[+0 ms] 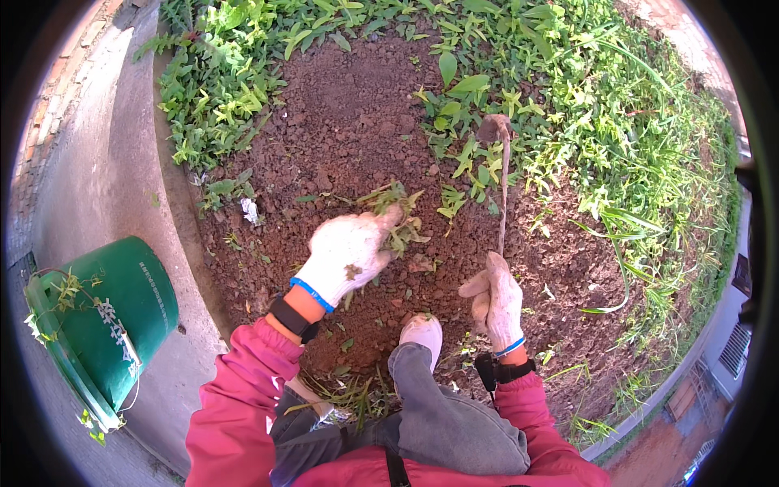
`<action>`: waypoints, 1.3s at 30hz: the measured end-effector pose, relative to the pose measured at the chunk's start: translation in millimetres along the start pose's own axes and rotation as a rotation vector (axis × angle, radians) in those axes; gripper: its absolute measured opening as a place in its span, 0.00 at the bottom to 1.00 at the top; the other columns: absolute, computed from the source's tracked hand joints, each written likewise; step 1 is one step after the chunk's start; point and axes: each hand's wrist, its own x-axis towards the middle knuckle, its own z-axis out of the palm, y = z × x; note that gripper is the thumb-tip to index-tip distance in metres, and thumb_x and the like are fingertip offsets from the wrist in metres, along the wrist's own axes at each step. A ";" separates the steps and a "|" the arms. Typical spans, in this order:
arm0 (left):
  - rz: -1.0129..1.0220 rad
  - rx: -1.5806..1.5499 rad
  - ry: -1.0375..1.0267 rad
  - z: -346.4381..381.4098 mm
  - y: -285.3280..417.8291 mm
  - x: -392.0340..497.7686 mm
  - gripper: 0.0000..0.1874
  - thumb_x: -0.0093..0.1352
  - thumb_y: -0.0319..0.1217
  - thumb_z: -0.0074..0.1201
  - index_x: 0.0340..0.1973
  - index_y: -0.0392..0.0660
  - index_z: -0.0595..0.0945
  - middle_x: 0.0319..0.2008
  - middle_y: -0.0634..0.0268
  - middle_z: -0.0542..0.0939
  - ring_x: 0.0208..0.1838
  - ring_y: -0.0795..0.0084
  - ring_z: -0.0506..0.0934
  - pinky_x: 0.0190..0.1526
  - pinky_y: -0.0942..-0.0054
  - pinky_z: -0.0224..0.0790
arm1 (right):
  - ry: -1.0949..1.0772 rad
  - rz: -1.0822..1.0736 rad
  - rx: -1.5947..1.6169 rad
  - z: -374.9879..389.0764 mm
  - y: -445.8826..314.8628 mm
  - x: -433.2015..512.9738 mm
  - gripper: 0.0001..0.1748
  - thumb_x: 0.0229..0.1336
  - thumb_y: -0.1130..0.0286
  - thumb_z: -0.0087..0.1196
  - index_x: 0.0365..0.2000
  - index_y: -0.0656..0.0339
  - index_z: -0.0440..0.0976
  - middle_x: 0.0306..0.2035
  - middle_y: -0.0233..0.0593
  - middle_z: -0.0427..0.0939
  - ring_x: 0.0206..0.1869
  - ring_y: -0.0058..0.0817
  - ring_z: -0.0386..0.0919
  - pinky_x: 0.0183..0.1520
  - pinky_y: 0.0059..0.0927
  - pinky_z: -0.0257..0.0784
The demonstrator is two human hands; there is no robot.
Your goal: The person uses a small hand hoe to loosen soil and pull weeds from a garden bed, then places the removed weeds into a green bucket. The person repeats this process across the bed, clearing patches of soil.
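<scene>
My left hand (pixel 347 252), in a white knit glove with a blue cuff, is closed around a bunch of pulled weeds (pixel 398 228) above the loose brown soil (pixel 359 128). My right hand (pixel 500 298), gloved the same way, grips the lower end of a small hand hoe (pixel 504 182). Its thin, soil-coated shaft points away from me, and the hoe's blade (pixel 494 128) is at the far end, over low leafy plants. The part of the handle inside my right hand is hidden.
A green plastic bucket (pixel 115 310) with writing lies tipped on the concrete curb (pixel 103 158) at left, vines on its rim. Dense green weeds (pixel 584 122) border the soil at the back and right. White litter (pixel 249 210) lies near the curb. My shoe (pixel 423 335) stands on the soil.
</scene>
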 end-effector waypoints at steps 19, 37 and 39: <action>-0.679 -1.325 0.160 -0.5 -90.1 -45.9 0.38 0.74 0.33 0.69 0.76 0.36 0.70 0.61 0.50 0.86 0.59 0.63 0.86 0.64 0.66 0.79 | -0.153 0.104 -0.225 15.8 -22.6 2.1 0.29 0.79 0.48 0.56 0.58 0.66 0.79 0.29 0.42 0.88 0.13 0.18 0.72 0.12 0.23 0.61; -0.592 -0.740 0.734 18.0 -135.2 -72.8 0.32 0.71 0.38 0.67 0.68 0.40 0.77 0.58 0.46 0.85 0.64 0.48 0.83 0.69 0.55 0.75 | -0.398 0.138 -0.628 128.8 -41.4 5.9 0.31 0.72 0.41 0.62 0.37 0.65 0.80 0.26 0.40 0.86 0.12 0.21 0.72 0.13 0.24 0.64; -0.422 -1.523 1.036 13.6 -119.3 -83.6 0.27 0.77 0.34 0.62 0.69 0.38 0.76 0.55 0.52 0.86 0.58 0.57 0.86 0.60 0.63 0.82 | -0.378 0.129 -0.611 124.7 -40.7 5.4 0.31 0.72 0.41 0.61 0.36 0.64 0.80 0.25 0.40 0.86 0.12 0.21 0.72 0.13 0.24 0.64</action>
